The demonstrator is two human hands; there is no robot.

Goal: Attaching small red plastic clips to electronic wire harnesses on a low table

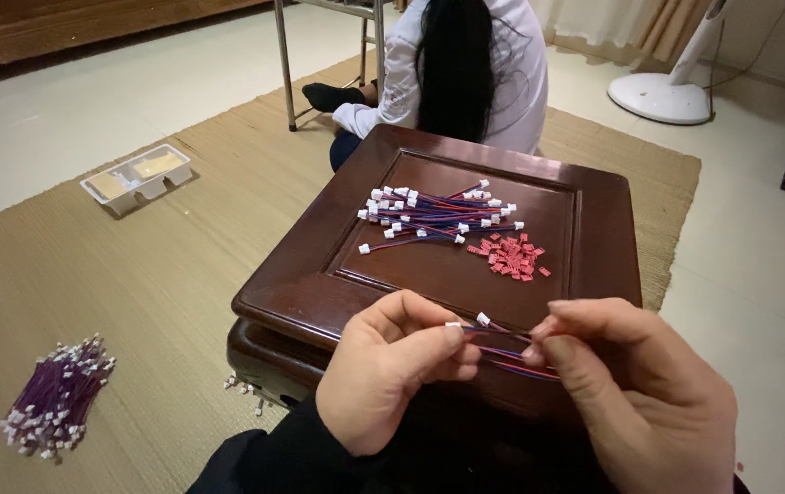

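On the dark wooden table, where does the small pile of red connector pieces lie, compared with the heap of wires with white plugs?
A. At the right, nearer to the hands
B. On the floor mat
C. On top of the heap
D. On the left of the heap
A: the red connector pieces lie on the table, right of the wire heap and nearer the hands.

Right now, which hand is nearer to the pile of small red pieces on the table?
Right. The right hand is just below the red pieces, slightly to their right; the left hand is farther, down to their left.

White plastic tray package (pixel 139 178) — compartmented, on the mat (pixel 136 274)
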